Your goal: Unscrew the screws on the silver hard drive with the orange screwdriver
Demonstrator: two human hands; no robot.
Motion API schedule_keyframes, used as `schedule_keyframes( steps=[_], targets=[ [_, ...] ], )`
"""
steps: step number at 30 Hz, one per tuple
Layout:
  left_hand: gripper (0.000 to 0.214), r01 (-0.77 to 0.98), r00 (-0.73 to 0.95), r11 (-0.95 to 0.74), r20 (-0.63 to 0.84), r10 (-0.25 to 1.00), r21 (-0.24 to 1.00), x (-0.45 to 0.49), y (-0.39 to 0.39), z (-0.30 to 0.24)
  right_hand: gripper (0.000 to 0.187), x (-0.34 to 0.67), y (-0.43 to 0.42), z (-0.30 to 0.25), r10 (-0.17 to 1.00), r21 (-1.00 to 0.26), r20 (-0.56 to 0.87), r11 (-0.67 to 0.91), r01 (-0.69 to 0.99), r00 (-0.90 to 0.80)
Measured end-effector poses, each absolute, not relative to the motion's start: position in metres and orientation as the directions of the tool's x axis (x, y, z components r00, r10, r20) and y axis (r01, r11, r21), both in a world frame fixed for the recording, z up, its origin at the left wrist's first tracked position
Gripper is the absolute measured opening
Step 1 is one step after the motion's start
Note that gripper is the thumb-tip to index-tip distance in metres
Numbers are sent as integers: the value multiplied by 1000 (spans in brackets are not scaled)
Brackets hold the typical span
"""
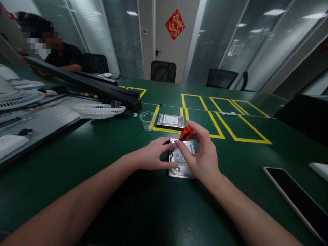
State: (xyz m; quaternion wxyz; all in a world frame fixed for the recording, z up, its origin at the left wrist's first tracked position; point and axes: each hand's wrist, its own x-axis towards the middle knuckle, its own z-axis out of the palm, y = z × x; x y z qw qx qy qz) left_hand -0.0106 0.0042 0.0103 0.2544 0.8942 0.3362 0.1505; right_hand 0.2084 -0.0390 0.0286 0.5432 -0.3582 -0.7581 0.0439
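A silver hard drive [181,173] lies label up on the green table in front of me. My left hand [153,155] reaches over its left side, thumb and index finger spread apart and resting on its top. My right hand [205,152] is closed around the orange and black handle of a screwdriver [187,132], tilted above the drive's far part. Fingers hide the screwdriver's tip. Just beyond, a second hard drive [170,120] sits inside a yellow-taped rectangle. Left of that one stands a clear plastic cup [148,122].
At the left are a white fan grille [97,111], long black bars [102,89] and a large grey panel [51,118]. A phone-like dark slab [294,194] lies at right. Across the table sits another person [69,56]. More yellow tape outlines [252,140] mark the table.
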Motion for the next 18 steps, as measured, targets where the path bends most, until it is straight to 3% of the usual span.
schedule_keyframes(
  steps=[5,11,18],
  targets=[
    [80,519,734,-652,101,671,553,-11,5,10,70,208,-40,28,636,-528,753,738,420,-171],
    [83,538,728,-639,79,681,549,-11,5,10,68,208,-39,30,585,-449,798,738,503,-147],
    [81,519,729,-646,105,677,559,-11,5,8,70,206,-40,28,624,-513,761,746,425,-177]
  ],
)
